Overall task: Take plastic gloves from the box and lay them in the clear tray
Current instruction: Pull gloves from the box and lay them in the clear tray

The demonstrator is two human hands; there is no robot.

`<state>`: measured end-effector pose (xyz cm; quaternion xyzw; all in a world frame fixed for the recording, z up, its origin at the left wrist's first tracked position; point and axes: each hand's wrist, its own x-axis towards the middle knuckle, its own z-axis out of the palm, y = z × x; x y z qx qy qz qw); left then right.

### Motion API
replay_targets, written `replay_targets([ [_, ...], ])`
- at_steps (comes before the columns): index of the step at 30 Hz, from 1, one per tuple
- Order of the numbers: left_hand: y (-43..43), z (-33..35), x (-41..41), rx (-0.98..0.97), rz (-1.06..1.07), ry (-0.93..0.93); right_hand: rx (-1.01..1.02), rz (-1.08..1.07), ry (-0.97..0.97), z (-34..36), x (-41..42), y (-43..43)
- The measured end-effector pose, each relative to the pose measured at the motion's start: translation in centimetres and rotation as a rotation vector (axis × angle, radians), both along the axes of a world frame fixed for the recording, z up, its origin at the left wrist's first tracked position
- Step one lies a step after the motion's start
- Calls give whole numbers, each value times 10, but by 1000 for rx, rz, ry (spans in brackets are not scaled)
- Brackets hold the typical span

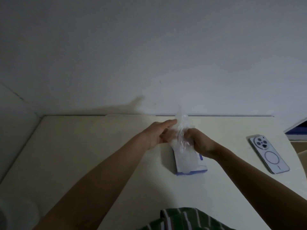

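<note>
Holding a clear glove (181, 128) upright just above the box (189, 163), the right hand (199, 143) has its grip curled round the glove's lower part. The left hand (159, 133) meets the glove from the other side, forefinger straight; blur hides whether its grip pinches the film. The white and blue box lies flat on the table (83, 146), partly under the hands. A phone (269, 155) lies face down well to the right
</note>
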<state>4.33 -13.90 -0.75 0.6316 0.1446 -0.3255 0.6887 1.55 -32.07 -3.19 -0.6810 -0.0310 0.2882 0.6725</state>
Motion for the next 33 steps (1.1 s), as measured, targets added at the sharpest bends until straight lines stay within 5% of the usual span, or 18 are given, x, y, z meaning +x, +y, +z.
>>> replay_targets([
  [8,77,-14,-4,298,264,-390,-141,-79,-63,13,17,63],
  [13,107,-24,-5,510,275,-514,-560,69,-297,3,34,110],
  [18,145,-35,-6,764,184,-606,-486,-255,-201,7,65,119],
  [20,158,-41,-7,919,163,-605,-581,-361,-348,7,74,119],
  [23,161,-45,-7,1084,129,-559,-656,-425,-840,13,67,131],
  [26,156,-53,-6,1186,39,-551,-552,-272,-1066,18,54,156],
  [28,153,-55,-4,1229,-17,-542,-566,-61,-958,8,48,169],
  [33,158,-56,4,1355,-228,-474,-962,392,-503,-41,52,176],
])
